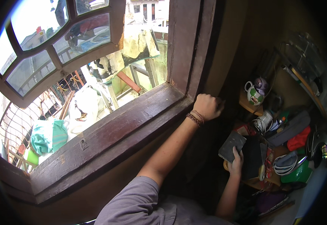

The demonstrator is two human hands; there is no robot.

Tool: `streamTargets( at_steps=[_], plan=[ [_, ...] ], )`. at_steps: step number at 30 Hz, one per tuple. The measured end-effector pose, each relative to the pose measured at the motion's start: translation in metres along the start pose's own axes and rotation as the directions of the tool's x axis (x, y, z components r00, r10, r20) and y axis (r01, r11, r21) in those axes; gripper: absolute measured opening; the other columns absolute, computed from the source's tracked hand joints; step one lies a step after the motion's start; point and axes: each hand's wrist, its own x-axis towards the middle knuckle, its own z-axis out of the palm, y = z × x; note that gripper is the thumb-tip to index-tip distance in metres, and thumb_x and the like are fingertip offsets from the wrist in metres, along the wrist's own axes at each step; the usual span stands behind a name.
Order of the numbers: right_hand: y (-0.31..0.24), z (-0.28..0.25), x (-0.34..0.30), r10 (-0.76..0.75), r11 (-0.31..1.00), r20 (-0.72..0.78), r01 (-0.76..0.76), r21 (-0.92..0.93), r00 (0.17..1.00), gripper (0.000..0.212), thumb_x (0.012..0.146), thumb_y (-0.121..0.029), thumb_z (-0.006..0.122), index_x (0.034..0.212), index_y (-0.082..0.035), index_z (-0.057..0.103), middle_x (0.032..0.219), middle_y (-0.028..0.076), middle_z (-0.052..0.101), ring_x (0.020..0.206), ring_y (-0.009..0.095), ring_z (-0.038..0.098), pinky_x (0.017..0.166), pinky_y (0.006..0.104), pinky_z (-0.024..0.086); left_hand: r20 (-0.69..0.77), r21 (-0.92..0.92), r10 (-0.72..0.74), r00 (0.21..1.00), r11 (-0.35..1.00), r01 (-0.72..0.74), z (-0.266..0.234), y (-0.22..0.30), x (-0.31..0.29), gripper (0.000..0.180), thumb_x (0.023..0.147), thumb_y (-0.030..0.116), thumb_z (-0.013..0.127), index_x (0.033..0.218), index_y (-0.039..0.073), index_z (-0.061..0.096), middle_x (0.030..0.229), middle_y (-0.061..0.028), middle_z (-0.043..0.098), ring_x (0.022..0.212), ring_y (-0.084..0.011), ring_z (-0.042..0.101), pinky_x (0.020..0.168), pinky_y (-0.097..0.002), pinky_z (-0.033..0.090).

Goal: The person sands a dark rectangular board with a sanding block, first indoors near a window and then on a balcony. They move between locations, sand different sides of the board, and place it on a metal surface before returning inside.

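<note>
My left hand (207, 107), with braided bracelets (195, 117) at its wrist, is closed beside the lower right corner of the dark brown window frame (178, 93). Its back faces up and its curled fingers lie in shadow, so what they hold, if anything, is hidden. Lower on the right, my right hand (237, 162) grips a flat dark grey rectangular block (232, 145) with pale flecks, thumb on top. The block is above a cluttered shelf, close to a larger black flat thing (253, 155).
A hinged window sash (54, 56) swings outward at the upper left. Outside are a teal bundle (49, 135) and a metal grille (11, 123). On the right stand a white-and-green mug (254, 95), a coiled cable (285, 165), a red cloth (298, 138) and a green container (298, 173).
</note>
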Motion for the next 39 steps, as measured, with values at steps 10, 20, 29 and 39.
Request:
streamTargets(
  at_steps=[10,20,29,39],
  plan=[
    [-0.002,0.006,-0.001,0.014,1.0,-0.024,-0.014,-0.015,1.0,0.043,0.093,-0.023,0.064,0.128,-0.001,0.055,0.119,0.012,0.06,0.108,0.023,0.06,0.092,0.0347,0.048,0.034,-0.041,-0.055,0.998,0.998,0.056,-0.003,0.001,0.001,0.03,0.087,0.035,0.062,0.071,0.011,0.072,0.062,-0.0129,0.065,0.059,-0.0321,0.066,0.057,-0.0428,0.051],
    [-0.003,0.007,-0.001,0.028,1.0,-0.042,-0.028,-0.01,0.999,0.04,0.093,-0.022,0.064,0.126,-0.001,0.056,0.119,0.011,0.06,0.108,0.022,0.06,0.091,0.0348,0.049,-0.024,-0.022,0.001,1.0,1.0,-0.001,0.0,-0.001,0.001,0.029,0.086,0.032,0.065,0.07,0.009,0.072,0.054,-0.0115,0.061,0.052,-0.0328,0.063,0.05,-0.0411,0.05],
    [-0.001,0.005,0.001,0.014,1.0,-0.028,-0.014,-0.004,1.0,0.042,0.094,-0.02,0.063,0.129,0.0,0.054,0.121,0.012,0.06,0.11,0.023,0.06,0.093,0.0352,0.049,-0.008,-0.019,-0.003,1.0,1.0,0.003,-0.001,-0.001,0.001,0.028,0.086,0.031,0.065,0.071,0.009,0.072,0.055,-0.0124,0.061,0.053,-0.0332,0.063,0.051,-0.041,0.051],
    [-0.001,0.004,0.001,0.022,1.0,-0.029,-0.022,-0.01,0.999,0.041,0.094,-0.02,0.063,0.129,0.0,0.054,0.119,0.012,0.061,0.109,0.023,0.061,0.093,0.0346,0.049,0.047,-0.013,-0.039,0.998,0.999,0.039,-0.001,0.0,0.001,0.029,0.086,0.036,0.063,0.073,0.012,0.073,0.06,-0.012,0.065,0.058,-0.0308,0.066,0.056,-0.042,0.051]
  ],
)
